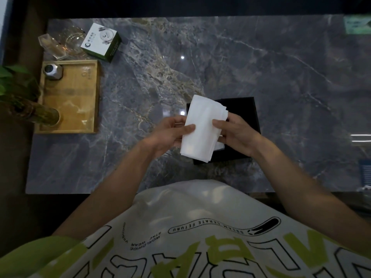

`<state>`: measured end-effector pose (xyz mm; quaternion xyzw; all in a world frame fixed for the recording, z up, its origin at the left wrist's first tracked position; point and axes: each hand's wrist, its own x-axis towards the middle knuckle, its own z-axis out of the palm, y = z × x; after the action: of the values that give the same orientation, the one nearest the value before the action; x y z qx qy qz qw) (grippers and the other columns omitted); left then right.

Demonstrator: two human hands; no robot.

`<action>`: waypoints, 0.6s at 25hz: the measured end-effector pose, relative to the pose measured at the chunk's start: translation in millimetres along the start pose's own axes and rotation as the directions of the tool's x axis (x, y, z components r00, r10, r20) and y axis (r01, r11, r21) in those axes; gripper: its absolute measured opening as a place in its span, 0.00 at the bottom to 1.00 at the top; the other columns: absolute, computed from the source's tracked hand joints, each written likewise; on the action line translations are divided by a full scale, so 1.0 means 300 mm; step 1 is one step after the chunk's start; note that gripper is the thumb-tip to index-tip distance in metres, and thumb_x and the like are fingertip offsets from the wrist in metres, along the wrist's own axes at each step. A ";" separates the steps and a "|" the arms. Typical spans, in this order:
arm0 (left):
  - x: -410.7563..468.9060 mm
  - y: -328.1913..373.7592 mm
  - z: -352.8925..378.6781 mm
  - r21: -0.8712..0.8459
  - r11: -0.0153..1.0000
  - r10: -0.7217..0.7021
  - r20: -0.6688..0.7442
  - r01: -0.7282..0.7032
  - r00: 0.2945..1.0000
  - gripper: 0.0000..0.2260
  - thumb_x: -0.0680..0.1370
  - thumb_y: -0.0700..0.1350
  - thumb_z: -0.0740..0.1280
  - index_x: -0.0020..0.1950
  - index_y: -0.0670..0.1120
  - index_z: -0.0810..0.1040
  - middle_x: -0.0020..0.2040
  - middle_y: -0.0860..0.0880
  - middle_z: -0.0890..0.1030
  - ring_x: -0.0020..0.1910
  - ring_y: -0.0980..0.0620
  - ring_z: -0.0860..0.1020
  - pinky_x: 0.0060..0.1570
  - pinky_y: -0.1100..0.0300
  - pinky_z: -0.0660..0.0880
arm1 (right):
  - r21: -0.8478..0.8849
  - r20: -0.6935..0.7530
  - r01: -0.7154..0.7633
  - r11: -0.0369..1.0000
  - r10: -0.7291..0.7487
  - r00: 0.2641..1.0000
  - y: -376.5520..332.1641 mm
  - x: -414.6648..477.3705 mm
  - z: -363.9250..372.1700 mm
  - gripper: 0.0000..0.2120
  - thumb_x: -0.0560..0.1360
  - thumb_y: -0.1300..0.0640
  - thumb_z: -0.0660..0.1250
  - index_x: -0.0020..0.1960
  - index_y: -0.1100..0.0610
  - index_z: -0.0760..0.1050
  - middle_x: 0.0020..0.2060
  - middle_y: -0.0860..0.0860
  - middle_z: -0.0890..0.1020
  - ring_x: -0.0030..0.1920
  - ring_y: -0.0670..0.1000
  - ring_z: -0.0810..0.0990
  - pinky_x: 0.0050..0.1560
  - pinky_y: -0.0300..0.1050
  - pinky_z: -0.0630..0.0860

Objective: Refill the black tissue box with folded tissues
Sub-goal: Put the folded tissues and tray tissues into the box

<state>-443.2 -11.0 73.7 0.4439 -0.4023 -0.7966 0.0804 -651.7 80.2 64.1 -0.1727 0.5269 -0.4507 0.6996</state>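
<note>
Both forearms reach forward; left hand [170, 130] and right hand [234, 130] pinch a white stack of folded tissues [200, 127], thumbs on top, above the black square tissue box [243, 115] near the grey marble bench's [261, 67] near edge.

A wide-angle camera worn on the person's head looked forward and down onto the grey veined marble tabletop [271, 73], near enough that the white-and-green printed shirt [186, 213] filled the lower frame.
</note>
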 end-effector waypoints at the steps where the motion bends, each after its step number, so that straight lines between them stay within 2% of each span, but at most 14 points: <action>1: 0.001 -0.007 0.006 0.009 1.000 0.018 -0.018 -0.018 1.000 0.10 0.75 0.42 0.72 0.55 0.45 0.81 0.49 0.48 0.86 0.49 0.49 0.85 0.40 0.58 0.81 | -0.029 0.000 -0.024 0.999 0.024 1.000 0.013 -0.004 0.002 0.21 0.70 0.56 0.75 0.61 0.55 0.77 0.56 0.52 0.84 0.57 0.54 0.83 0.51 0.49 0.81; 5: 0.010 -0.042 0.019 0.076 0.996 0.055 -0.171 -0.042 0.984 0.08 0.74 0.40 0.73 0.52 0.47 0.80 0.48 0.45 0.85 0.46 0.48 0.84 0.38 0.56 0.81 | -0.145 -0.104 -0.028 0.989 0.013 0.995 0.062 -0.004 0.007 0.16 0.72 0.61 0.75 0.58 0.52 0.79 0.53 0.51 0.86 0.53 0.52 0.85 0.46 0.48 0.83; 7: 0.012 -0.066 0.028 0.101 0.995 0.020 -0.208 0.001 0.978 0.10 0.75 0.38 0.72 0.55 0.43 0.79 0.51 0.41 0.83 0.48 0.45 0.83 0.43 0.52 0.82 | -0.225 -0.165 -0.002 0.974 -0.036 0.986 0.082 -0.001 0.010 0.14 0.72 0.63 0.74 0.55 0.50 0.79 0.52 0.50 0.85 0.51 0.51 0.85 0.44 0.45 0.83; 9: 0.026 -0.085 0.045 0.114 0.992 -0.039 -0.200 0.062 0.979 0.09 0.76 0.37 0.70 0.56 0.41 0.78 0.52 0.40 0.81 0.48 0.44 0.82 0.46 0.52 0.82 | -0.314 -0.209 -0.009 0.949 -0.059 0.976 0.098 0.010 -0.010 0.14 0.73 0.63 0.74 0.54 0.50 0.77 0.52 0.50 0.84 0.51 0.51 0.85 0.47 0.46 0.82; 12: 0.029 -0.114 0.055 0.174 0.980 -0.057 -0.220 0.097 0.974 0.09 0.77 0.36 0.68 0.57 0.39 0.76 0.51 0.38 0.79 0.45 0.46 0.81 0.40 0.57 0.83 | -0.386 -0.239 -0.074 0.919 -0.022 0.971 0.127 0.008 -0.032 0.14 0.73 0.61 0.73 0.56 0.50 0.75 0.53 0.52 0.83 0.52 0.50 0.84 0.49 0.46 0.81; 15: 0.037 -0.136 0.063 0.311 0.945 0.008 -0.328 0.100 0.945 0.14 0.76 0.37 0.69 0.59 0.44 0.70 0.49 0.39 0.80 0.44 0.43 0.82 0.40 0.49 0.82 | -0.422 -0.246 -0.134 0.896 0.029 0.969 0.141 -0.001 -0.041 0.17 0.72 0.57 0.75 0.58 0.51 0.73 0.56 0.53 0.82 0.52 0.49 0.83 0.48 0.44 0.81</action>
<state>-455.1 21.6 42.9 0.5855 -0.4979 -0.6376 0.0530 -643.8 106.0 29.2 -0.2482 0.6996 -0.3088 0.5946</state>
